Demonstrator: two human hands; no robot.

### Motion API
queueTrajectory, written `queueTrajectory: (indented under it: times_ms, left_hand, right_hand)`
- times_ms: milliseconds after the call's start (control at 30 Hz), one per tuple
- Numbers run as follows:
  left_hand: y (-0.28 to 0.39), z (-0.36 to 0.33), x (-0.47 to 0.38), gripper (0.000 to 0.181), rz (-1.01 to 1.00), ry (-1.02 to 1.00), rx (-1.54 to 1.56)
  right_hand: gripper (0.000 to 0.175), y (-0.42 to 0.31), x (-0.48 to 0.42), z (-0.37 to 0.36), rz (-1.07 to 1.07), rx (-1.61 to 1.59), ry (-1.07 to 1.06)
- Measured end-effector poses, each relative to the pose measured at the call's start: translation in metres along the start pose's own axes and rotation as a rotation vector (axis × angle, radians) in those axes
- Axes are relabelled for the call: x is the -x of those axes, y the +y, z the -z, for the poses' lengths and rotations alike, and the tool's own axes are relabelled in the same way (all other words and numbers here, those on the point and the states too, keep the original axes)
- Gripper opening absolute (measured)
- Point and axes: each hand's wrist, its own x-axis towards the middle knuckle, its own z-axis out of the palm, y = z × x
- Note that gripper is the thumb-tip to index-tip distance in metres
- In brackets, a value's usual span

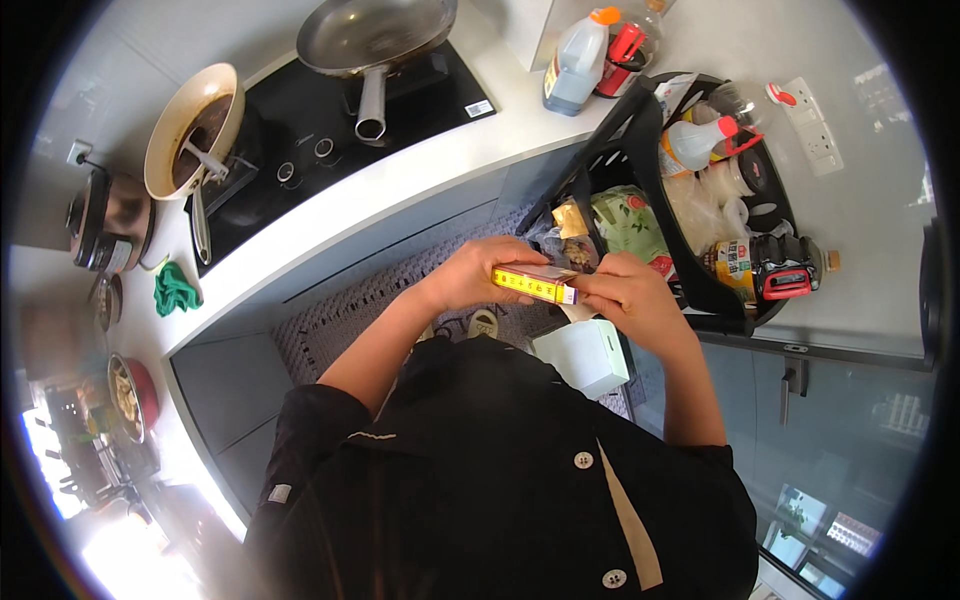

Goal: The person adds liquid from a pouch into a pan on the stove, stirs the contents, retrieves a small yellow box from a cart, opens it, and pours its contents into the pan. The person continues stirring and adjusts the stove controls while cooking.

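A small yellow and dark red box [531, 283] is held between both hands in front of my body. My left hand [487, 271] grips its left end, with the thumb below and the fingers over the top. At its right end my right hand [630, 298] has its fingertips on the end flap, and pale material shows beneath them. To the right stands a black shelf rack [660, 180] holding bottles, jars and a green bag [628, 221]. Below the hands is a white bin or box [583, 356].
On the counter [420, 142], a black cooktop [300, 165] bears a steel frying pan [375, 34] and a cream pan [196, 131] with brown liquid. A green cloth [176, 289], a cooker [116, 221] and a red bowl [133, 397] stand left. Behind the rack is a glass door [750, 397] with a handle.
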Motion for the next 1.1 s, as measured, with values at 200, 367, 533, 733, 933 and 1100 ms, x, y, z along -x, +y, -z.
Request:
queueTrajectory:
  times_ms: [200, 367, 533, 733, 933, 1100]
  left_hand:
    - [-0.012, 0.004, -0.014, 0.052, -0.022, -0.012, -0.032]
    - [0.0, 0.022, -0.018, 0.047, 0.063, -0.065, -0.024]
    - [0.003, 0.017, -0.039, 0.049, 0.174, -0.188, 0.125]
    - [0.004, 0.004, -0.057, 0.045, 0.16, -0.267, 0.14]
    - [0.011, -0.005, -0.067, 0.051, 0.206, -0.134, 0.288]
    - [-0.005, 0.007, -0.058, 0.047, 0.401, 0.03, 0.389]
  right_hand:
    - [0.033, -0.012, -0.004, 0.003, -0.031, 0.078, 0.139]
    - [0.041, -0.019, -0.005, 0.022, 0.073, 0.032, 0.142]
    - [0.025, -0.006, -0.004, -0.007, -0.086, 0.016, 0.183]
    - [0.019, -0.002, 0.008, 0.012, -0.11, 0.031, 0.137]
    - [0.011, 0.011, 0.018, 0.053, -0.15, 0.177, 0.276]
    - [0.016, 0.054, 0.044, 0.157, -0.362, 0.27, 0.592]
